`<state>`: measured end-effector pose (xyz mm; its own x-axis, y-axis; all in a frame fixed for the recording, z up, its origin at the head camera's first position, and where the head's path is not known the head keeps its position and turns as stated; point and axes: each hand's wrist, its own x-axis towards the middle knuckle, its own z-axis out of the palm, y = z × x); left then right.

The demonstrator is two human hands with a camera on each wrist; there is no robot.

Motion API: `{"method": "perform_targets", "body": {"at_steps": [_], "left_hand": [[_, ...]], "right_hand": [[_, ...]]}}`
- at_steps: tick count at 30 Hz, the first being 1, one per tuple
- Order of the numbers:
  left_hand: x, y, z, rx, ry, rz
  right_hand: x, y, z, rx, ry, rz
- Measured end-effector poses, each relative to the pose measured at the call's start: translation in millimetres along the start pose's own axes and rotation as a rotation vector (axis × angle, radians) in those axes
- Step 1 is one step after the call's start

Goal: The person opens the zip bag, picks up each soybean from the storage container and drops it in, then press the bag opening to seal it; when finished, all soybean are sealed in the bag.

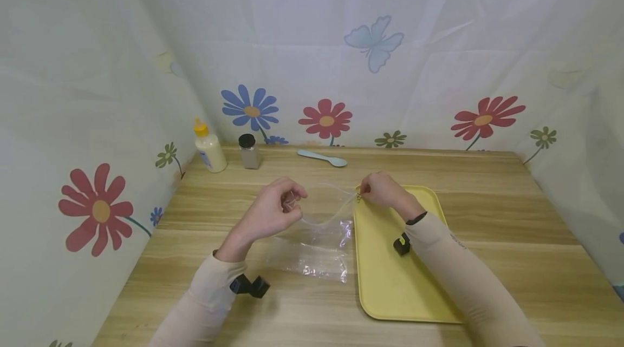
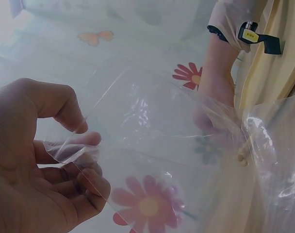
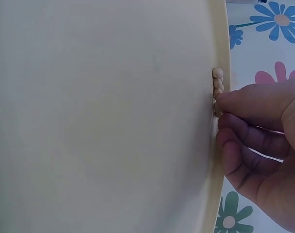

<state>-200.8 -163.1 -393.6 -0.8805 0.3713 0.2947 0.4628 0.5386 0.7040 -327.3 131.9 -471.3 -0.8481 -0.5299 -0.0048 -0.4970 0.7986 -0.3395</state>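
My left hand holds one side of a clear plastic bag between curled fingers and thumb. The mouth of the bag gapes, its rim reaching right toward the tray; in the left wrist view the film spreads out from the hand. My right hand is at the upper left edge of a yellow tray. There, thumb and fingertips pinch at a short row of small beige bean-like pieces along the tray's rim. The fingertips partly hide the lower pieces.
A blue spoon lies at the back of the wooden table. At the back left stand a yellow-capped bottle and a small black-lidded jar. White flower-printed cloth encloses the back and sides.
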Motion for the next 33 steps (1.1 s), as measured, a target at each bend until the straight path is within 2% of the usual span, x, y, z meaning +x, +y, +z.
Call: {"method": "perform_targets", "body": {"at_steps": [7, 19, 33], "left_hand": [[0.2, -0.3, -0.2, -0.004, 0.0, 0.005], [0.4, 2.1, -0.1, -0.004, -0.002, 0.003], [-0.7, 1.1, 1.2, 0.007, -0.004, 0.003]], "right_hand": [[1.3, 0.6, -0.2, -0.024, -0.002, 0.023], [-0.7, 0.5, -4.4, -0.02, -0.054, 0.054], [-0.5, 0.8, -4.1, -0.011, -0.044, 0.034]]}}
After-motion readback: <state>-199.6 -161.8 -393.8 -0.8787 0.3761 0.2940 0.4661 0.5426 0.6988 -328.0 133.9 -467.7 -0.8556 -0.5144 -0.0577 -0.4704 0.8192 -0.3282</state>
